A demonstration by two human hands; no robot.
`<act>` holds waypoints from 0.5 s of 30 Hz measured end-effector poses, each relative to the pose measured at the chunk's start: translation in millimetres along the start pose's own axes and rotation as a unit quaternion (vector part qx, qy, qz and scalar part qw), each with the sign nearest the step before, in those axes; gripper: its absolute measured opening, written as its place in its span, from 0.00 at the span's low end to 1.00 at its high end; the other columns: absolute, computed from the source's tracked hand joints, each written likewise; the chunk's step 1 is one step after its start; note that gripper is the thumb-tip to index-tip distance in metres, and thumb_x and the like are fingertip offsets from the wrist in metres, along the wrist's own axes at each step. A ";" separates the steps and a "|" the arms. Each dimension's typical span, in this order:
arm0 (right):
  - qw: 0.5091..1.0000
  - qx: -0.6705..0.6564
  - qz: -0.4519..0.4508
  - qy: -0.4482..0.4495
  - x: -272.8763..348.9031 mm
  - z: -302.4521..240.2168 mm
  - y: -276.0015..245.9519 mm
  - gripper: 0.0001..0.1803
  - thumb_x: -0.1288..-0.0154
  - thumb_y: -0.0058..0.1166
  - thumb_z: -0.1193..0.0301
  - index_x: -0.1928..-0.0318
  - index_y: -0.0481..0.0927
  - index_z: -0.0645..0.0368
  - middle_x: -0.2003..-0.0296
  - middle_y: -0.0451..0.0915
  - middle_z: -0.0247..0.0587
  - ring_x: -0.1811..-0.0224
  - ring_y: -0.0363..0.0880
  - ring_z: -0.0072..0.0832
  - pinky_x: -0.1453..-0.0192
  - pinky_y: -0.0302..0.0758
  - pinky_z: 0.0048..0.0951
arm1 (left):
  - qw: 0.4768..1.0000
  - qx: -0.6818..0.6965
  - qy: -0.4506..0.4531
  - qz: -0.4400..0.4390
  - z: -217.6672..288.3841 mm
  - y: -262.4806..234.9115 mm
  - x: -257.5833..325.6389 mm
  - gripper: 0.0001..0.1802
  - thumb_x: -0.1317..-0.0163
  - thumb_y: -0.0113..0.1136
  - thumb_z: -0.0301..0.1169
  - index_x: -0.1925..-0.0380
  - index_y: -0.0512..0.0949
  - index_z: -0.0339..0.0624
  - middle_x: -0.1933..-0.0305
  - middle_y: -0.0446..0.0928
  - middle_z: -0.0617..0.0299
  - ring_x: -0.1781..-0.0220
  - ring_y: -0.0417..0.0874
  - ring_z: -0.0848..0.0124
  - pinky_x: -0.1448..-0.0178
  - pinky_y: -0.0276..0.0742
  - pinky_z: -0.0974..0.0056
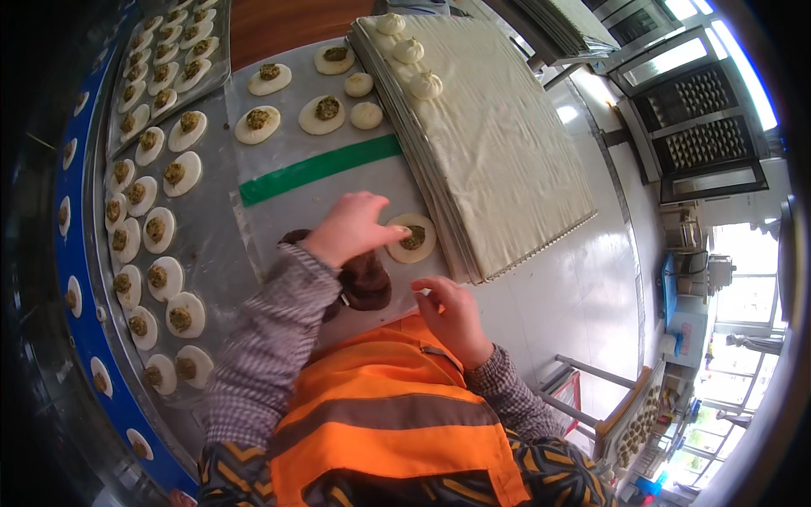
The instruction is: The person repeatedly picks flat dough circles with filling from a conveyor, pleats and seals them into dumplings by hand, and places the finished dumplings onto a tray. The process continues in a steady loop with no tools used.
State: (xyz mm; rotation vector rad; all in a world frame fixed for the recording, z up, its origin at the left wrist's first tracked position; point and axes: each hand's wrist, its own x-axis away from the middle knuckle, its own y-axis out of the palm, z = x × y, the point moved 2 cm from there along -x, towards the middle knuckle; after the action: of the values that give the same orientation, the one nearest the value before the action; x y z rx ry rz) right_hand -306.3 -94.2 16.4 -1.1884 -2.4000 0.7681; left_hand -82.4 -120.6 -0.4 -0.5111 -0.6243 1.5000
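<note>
A round dough wrapper (427,251) with a dark green filling (413,237) lies on the steel table beside the cloth-covered tray stack. From its left, my left hand (346,230) reaches over with fingers apart; the thumb is at the wrapper's edge, and whether it touches is unclear. My right hand (456,319) hovers just below the wrapper, loosely curled with a gap between thumb and forefinger, nothing visible in it. Under my left wrist sits a crumpled brown cloth (368,284), partly hidden by the sleeve.
Filled wrappers (257,124) and two plain dough balls (366,115) lie beyond a green strip (317,167). Three pleated buns (426,84) sit on the cloth-covered tray stack (507,152) at right. Several filled wrappers (180,314) cover the left side, beside a blue conveyor belt (78,338).
</note>
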 end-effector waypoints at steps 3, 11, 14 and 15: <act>0.998 -0.008 0.050 -0.023 10.6 16.9 -22.1 0.09 0.40 0.56 0.83 0.59 0.81 0.62 0.68 0.82 0.43 0.73 0.81 0.28 0.69 0.76 0.26 | 0.990 -0.122 -0.063 -0.038 8.9 50.4 -31.4 0.36 0.56 0.72 0.52 0.54 0.80 0.33 0.52 0.79 0.44 0.47 0.79 0.51 0.40 0.73 0.52; 0.990 -0.038 0.121 -0.066 11.2 40.8 -40.2 0.07 0.39 0.57 0.83 0.60 0.81 0.62 0.68 0.83 0.43 0.72 0.82 0.30 0.68 0.76 0.26 | 0.981 0.019 -0.132 -0.138 2.8 76.0 -40.5 0.35 0.63 0.74 0.44 0.56 0.77 0.30 0.56 0.80 0.40 0.53 0.81 0.44 0.46 0.77 0.55; 0.988 -0.068 0.121 -0.074 -2.2 38.7 -49.0 0.07 0.39 0.57 0.82 0.60 0.81 0.62 0.68 0.82 0.42 0.72 0.81 0.29 0.67 0.76 0.26 | 0.992 0.051 -0.085 -0.082 7.9 72.8 -28.5 0.35 0.59 0.73 0.37 0.51 0.74 0.30 0.57 0.82 0.46 0.55 0.84 0.53 0.51 0.80 0.60; 0.987 -0.081 0.123 -0.067 -9.5 36.0 -51.1 0.07 0.38 0.57 0.82 0.60 0.81 0.62 0.68 0.82 0.42 0.71 0.81 0.29 0.66 0.76 0.26 | 0.976 0.178 -0.106 -0.066 8.0 69.5 -21.1 0.32 0.55 0.72 0.34 0.50 0.74 0.30 0.56 0.81 0.49 0.54 0.84 0.56 0.51 0.80 0.61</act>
State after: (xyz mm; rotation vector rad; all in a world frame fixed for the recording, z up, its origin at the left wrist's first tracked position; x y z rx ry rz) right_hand -351.2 -138.7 18.4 -1.5684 -2.4938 0.7574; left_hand -139.1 -140.8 -41.9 -0.0317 -0.5259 1.5090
